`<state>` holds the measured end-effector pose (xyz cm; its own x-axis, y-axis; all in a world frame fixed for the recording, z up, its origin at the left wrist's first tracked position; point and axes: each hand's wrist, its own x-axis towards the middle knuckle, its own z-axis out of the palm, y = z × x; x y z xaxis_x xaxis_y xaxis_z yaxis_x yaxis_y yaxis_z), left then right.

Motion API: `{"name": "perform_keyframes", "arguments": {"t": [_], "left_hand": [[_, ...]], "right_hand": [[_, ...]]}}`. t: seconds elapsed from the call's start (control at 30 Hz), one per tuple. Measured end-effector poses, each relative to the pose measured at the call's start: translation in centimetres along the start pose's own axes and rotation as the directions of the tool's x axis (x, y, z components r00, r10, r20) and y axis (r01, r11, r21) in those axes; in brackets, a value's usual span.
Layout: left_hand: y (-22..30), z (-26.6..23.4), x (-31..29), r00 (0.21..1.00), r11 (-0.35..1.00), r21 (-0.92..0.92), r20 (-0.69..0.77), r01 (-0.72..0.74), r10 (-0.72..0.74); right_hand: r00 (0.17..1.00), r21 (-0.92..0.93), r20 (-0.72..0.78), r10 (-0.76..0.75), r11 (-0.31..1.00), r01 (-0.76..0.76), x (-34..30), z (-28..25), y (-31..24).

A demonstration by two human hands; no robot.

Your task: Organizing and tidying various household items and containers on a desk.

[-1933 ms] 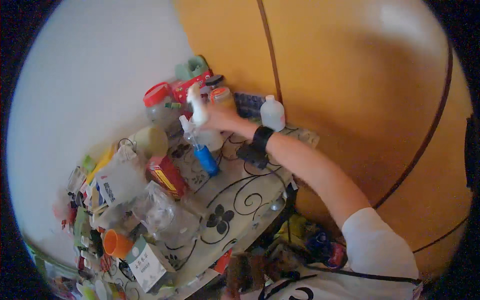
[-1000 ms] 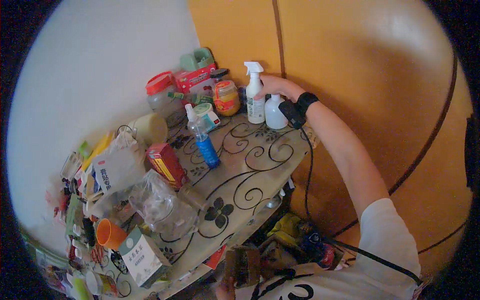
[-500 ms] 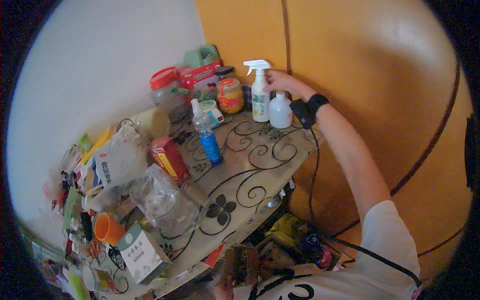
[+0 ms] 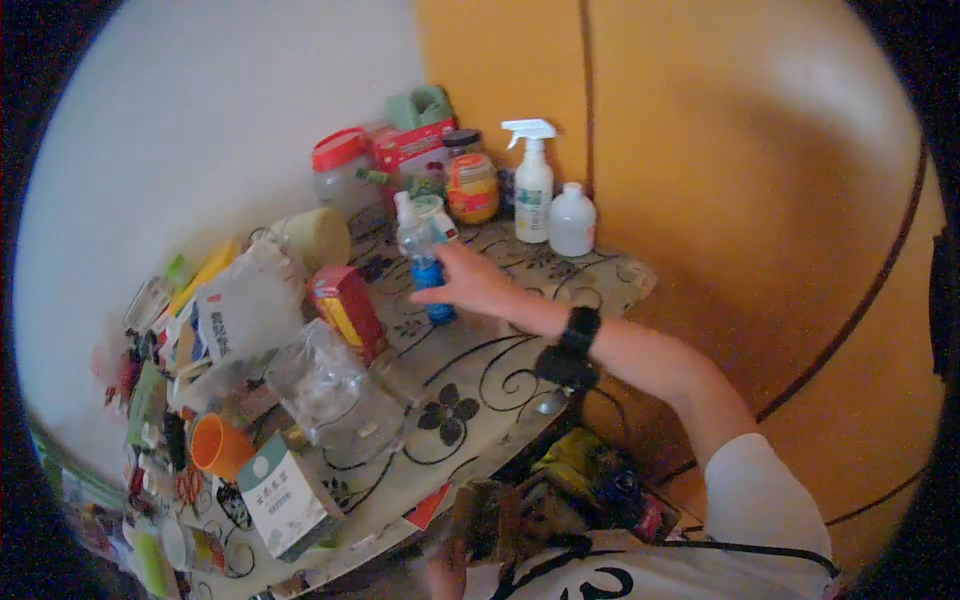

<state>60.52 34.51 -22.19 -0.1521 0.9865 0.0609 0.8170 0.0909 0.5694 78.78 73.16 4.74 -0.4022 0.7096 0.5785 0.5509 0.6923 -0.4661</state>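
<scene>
My right hand [image 4: 468,283] is at a clear spray bottle with blue liquid [image 4: 428,270], its thumb across the front and its other fingers spread towards the far side. The bottle stands upright on the patterned table [image 4: 540,350]; the hand looks open, and I cannot tell how firmly it touches. Behind the bottle are a small white tub [image 4: 432,214] and a jar with yellow contents [image 4: 472,190]. At the lower edge, a blurred skin-coloured patch seems to be part of my left hand [image 4: 446,576]; its fingers cannot be made out.
A white trigger spray bottle [image 4: 533,190] and a plain white bottle [image 4: 572,222] stand at the far right corner. Left of my right hand are a red box [image 4: 348,312], clear plastic packaging [image 4: 335,390], an orange cup [image 4: 221,447] and a white-green box [image 4: 288,500].
My right hand has left the white trigger spray bottle and moved left and nearer, to the blue spray bottle. Both bottles still stand in place. The view has shifted slightly.
</scene>
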Motion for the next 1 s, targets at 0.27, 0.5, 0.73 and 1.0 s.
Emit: {"name": "perform_keyframes", "arguments": {"t": [0.27,0.5,0.73,1.0], "left_hand": [[-0.3,0.6,0.0,0.997,0.914,-0.397,-0.052,-0.081,0.065],[-0.8,1.2,0.3,0.991,0.953,-0.296,0.136,0.059,-0.019],[-0.9,1.2,0.0,0.992,0.991,0.034,0.007,-0.127,0.127],[-0.7,1.6,-0.3,0.987,0.983,0.114,-0.050,-0.146,0.153]], "right_hand": [[0.985,0.056,-0.168,0.037,0.998,-0.028,-3.0,-6.6,2.2],[0.886,-0.404,-0.349,0.305,0.804,-0.436,-7.5,-18.1,8.5],[0.860,-0.380,-0.389,0.332,0.792,-0.478,-8.1,-16.4,11.1],[0.866,-0.414,-0.449,0.220,0.808,-0.419,-7.6,-15.2,12.8]]}}
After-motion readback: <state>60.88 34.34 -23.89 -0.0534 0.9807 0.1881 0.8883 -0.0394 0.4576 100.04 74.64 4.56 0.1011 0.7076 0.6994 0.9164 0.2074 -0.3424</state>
